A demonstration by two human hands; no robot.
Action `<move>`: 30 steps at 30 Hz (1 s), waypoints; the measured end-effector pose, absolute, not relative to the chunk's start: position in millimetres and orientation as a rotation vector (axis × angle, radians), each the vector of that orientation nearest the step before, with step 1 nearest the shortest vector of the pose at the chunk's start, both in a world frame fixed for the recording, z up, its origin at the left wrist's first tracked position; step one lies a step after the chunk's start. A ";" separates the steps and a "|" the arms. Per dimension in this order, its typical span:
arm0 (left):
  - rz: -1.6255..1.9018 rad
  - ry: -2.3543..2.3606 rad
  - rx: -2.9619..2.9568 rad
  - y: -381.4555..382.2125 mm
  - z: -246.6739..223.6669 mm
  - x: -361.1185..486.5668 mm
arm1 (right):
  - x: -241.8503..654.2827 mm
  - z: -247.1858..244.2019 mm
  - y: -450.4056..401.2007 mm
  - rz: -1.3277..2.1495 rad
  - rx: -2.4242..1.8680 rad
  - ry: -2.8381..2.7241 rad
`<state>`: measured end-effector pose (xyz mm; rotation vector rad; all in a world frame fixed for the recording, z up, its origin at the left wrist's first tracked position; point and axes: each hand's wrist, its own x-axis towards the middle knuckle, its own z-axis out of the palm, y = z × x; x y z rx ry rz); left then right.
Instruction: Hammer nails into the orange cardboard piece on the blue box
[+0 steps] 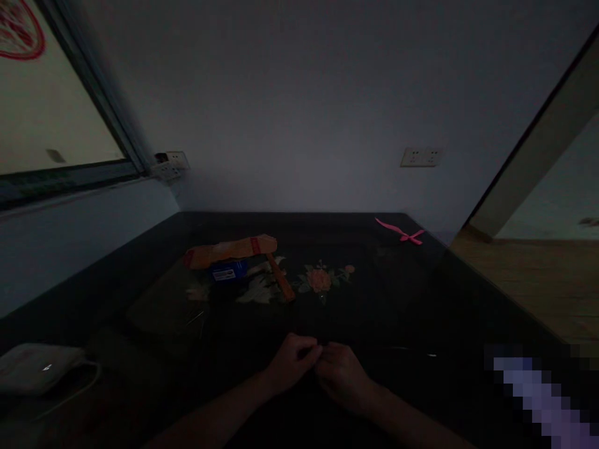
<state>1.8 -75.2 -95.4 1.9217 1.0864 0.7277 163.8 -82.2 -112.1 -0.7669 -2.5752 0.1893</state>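
Observation:
My left hand (292, 363) and my right hand (340, 373) meet at the near middle of the dark table. Both have their fingers curled in, and the fingertips of the two touch or nearly touch. The light is dim, so anything pinched between them cannot be made out. Beyond them, a brown wooden stick or handle (281, 279) lies slanted on the tabletop. Its far end meets a long orange-brown piece with red bands (229, 251), which rests against or on a small blue box (228, 270) with a pale label.
The dark table (374, 299) has a printed flower pattern. A pink ribbon-like strip (406, 236) lies at the far right corner. At the near left sits a white object with a cord (42, 368). Thin slivers (431, 355) lie right of my hands. A blurred patch (547, 399) covers the lower right.

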 end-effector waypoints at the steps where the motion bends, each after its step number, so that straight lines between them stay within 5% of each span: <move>1: 0.743 1.080 1.917 -74.8 -95.0 2.2 | 163.7 -111.6 -81.8 0.209 -0.778 -2.571; 18: 1.044 1.291 1.568 -64.7 -92.5 24.1 | 152.7 -93.5 -72.2 0.835 -1.033 -2.196; 30: 1.003 1.188 1.799 -71.2 -89.9 16.1 | 156.2 -103.0 -80.0 0.897 -0.952 -2.200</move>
